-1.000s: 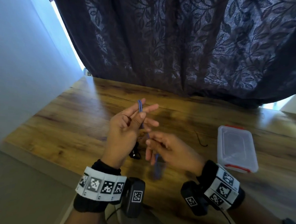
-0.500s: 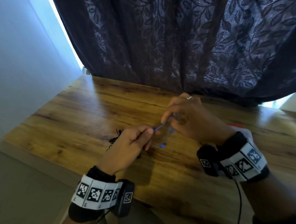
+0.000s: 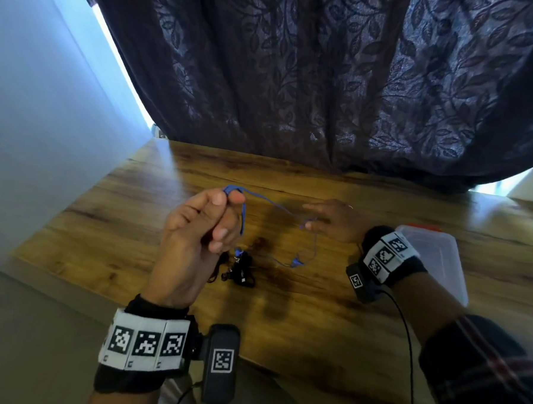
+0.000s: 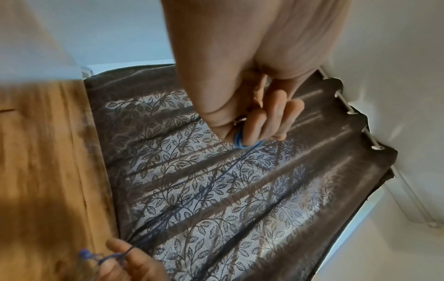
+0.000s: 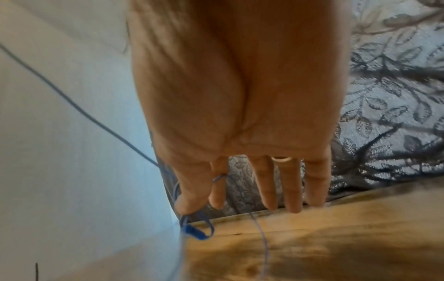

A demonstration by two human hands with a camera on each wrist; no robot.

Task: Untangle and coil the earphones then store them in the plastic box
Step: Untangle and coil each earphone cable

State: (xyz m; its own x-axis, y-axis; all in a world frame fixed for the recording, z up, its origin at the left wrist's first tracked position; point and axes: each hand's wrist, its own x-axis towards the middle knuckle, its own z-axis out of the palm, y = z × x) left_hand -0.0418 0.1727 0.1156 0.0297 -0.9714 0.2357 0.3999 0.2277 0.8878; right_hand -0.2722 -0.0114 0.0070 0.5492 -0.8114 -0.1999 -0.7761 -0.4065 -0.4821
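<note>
My left hand (image 3: pixel 218 211) is raised over the wooden table (image 3: pixel 119 225) and grips a small coil of the blue earphones (image 3: pixel 233 190) between thumb and curled fingers; the left wrist view shows the coil (image 4: pixel 240 139) at my fingertips. The blue cable (image 3: pixel 274 203) spans across to my right hand (image 3: pixel 312 221), which pinches it between thumb and index finger while the other fingers stay straight. A blue earbud (image 3: pixel 295 261) dangles below that hand. The plastic box (image 3: pixel 438 266) with red clips lies at the right, partly hidden by my right wrist.
A tangle of black earphones (image 3: pixel 240 270) lies on the table under my left hand. A dark leaf-patterned curtain (image 3: pixel 327 81) hangs along the table's far edge. A pale wall (image 3: pixel 31 127) stands to the left. The table's near edge is close to my wrists.
My hands were close together; the right hand has now moved rightwards, drawing the blue cable out, and the left hand has lifted with the coil.
</note>
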